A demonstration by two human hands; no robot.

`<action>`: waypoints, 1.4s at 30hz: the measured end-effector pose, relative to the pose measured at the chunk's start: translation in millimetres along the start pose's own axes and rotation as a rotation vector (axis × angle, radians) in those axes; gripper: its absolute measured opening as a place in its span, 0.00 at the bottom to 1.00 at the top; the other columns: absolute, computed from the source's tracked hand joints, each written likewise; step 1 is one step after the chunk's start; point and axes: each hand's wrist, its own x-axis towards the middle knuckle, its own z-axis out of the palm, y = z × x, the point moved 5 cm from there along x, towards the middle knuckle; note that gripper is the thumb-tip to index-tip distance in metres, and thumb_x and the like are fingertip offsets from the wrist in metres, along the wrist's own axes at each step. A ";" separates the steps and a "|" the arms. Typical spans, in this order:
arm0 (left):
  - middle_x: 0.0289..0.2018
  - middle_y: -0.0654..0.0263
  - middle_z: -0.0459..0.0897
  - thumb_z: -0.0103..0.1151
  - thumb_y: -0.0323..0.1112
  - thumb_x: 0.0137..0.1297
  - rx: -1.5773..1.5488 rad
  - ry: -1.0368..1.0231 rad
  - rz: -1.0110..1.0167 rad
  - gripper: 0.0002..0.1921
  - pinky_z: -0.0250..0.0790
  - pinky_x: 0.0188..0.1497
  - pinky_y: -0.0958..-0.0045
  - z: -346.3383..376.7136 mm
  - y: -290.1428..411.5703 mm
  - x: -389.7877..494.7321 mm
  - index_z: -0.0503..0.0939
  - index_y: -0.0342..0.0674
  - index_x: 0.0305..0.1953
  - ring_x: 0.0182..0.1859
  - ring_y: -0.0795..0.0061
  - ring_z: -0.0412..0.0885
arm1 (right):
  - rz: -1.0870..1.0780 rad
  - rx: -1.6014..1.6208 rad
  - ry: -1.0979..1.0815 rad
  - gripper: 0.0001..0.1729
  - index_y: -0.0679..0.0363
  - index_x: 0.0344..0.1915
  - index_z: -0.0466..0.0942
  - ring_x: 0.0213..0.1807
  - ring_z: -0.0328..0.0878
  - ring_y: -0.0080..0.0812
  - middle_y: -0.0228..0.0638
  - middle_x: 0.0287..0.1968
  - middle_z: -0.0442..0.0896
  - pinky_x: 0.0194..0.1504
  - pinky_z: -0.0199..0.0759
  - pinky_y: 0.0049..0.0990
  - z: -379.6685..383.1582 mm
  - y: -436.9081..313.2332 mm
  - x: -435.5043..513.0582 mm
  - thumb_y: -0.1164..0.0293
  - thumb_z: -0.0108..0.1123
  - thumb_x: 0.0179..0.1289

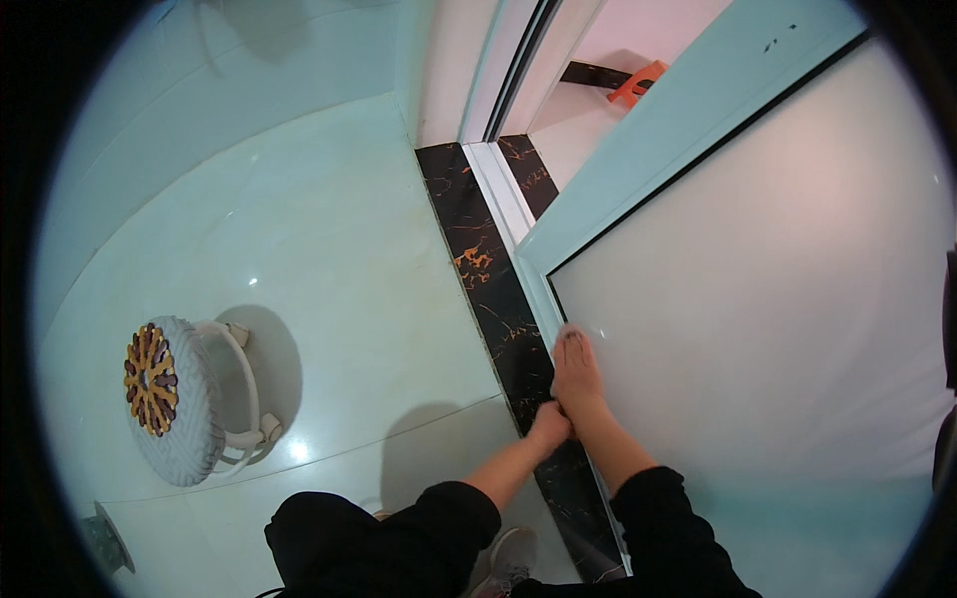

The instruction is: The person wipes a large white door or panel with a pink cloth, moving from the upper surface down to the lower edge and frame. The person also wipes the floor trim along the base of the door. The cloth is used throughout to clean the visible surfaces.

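Observation:
My right hand point(576, 374) lies with its fingers extended on the lower frame of a sliding door point(543, 299) with a frosted glass panel point(733, 299). Close by, my left hand point(550, 429) is at the dark marble threshold point(490, 291), touching or almost touching the right wrist. Its fingers look curled; whether anything is inside them is hidden. Both forearms come out of black sleeves.
A round rolling stool point(202, 404) with a grey padded cover and a wooden trivet point(152, 380) on it stands left on the pale tiled floor. Beyond the doorway is an orange plastic stool point(635, 84). A shoe point(514, 555) shows below me.

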 end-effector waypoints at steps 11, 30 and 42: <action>0.31 0.56 0.79 0.54 0.23 0.55 -0.045 -0.152 -0.075 0.09 0.71 0.30 0.69 18.8 -32.9 10.5 0.75 0.26 0.38 0.28 0.68 0.78 | -0.099 -0.039 0.159 0.26 0.72 0.55 0.63 0.61 0.59 0.40 0.47 0.57 0.66 0.65 0.42 0.34 -18.1 7.4 -41.7 0.68 0.40 0.59; 0.31 0.63 0.79 0.51 0.21 0.58 -0.172 0.092 -0.047 0.06 0.70 0.30 0.73 -50.7 26.6 37.5 0.75 0.31 0.38 0.30 0.74 0.77 | 0.115 0.039 0.182 0.24 0.65 0.54 0.65 0.58 0.58 0.39 0.40 0.54 0.68 0.57 0.51 0.32 -18.4 -3.5 73.7 0.66 0.45 0.59; 0.35 0.64 0.79 0.50 0.21 0.58 -0.289 0.071 0.062 0.10 0.70 0.32 0.75 -61.2 13.8 50.8 0.74 0.32 0.42 0.32 0.75 0.77 | 0.344 0.503 0.342 0.12 0.61 0.42 0.69 0.50 0.69 0.35 0.38 0.47 0.73 0.49 0.64 0.30 13.8 -6.4 93.8 0.69 0.49 0.57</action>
